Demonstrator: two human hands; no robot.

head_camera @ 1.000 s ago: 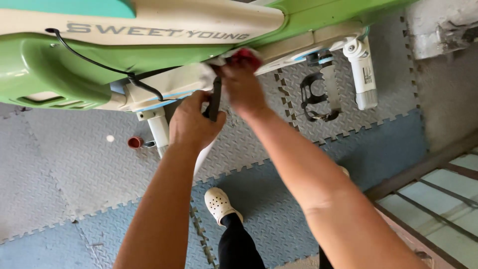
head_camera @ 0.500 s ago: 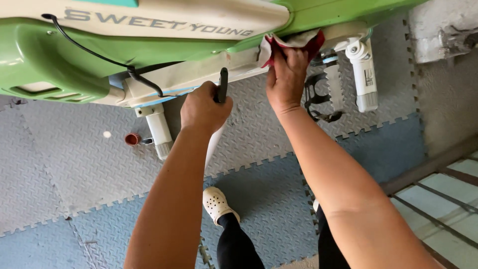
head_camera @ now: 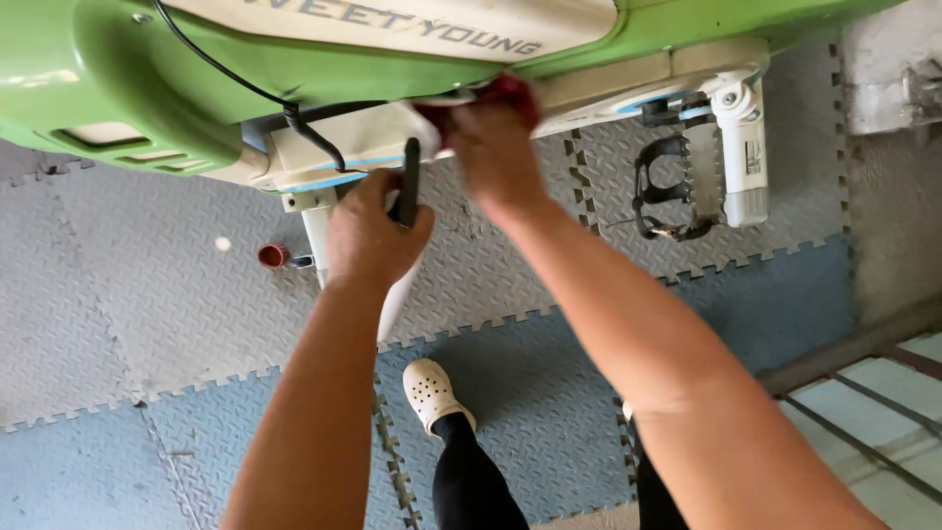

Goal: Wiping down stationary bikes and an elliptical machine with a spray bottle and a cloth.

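Observation:
A green and white exercise machine body (head_camera: 196, 69) fills the top of the view. My right hand (head_camera: 496, 147) presses a red and white cloth (head_camera: 486, 98) against the machine's white lower panel (head_camera: 363, 137). My left hand (head_camera: 373, 231) is closed around a thin black handle (head_camera: 408, 182) just below that panel, beside a white leg post (head_camera: 316, 231). A black cable (head_camera: 265, 93) runs across the green shell toward the panel.
A black pedal with strap (head_camera: 672, 191) and a white post (head_camera: 744, 147) hang at the right. A small red cap (head_camera: 272, 256) lies on the grey foam floor mats (head_camera: 128, 314). My white clog (head_camera: 429, 393) and black trouser leg show below. A metal grate (head_camera: 863, 412) lies at the lower right.
My right hand with the cloth has slid back left along the white panel after going right. My left hand has kept its grip on the black handle.

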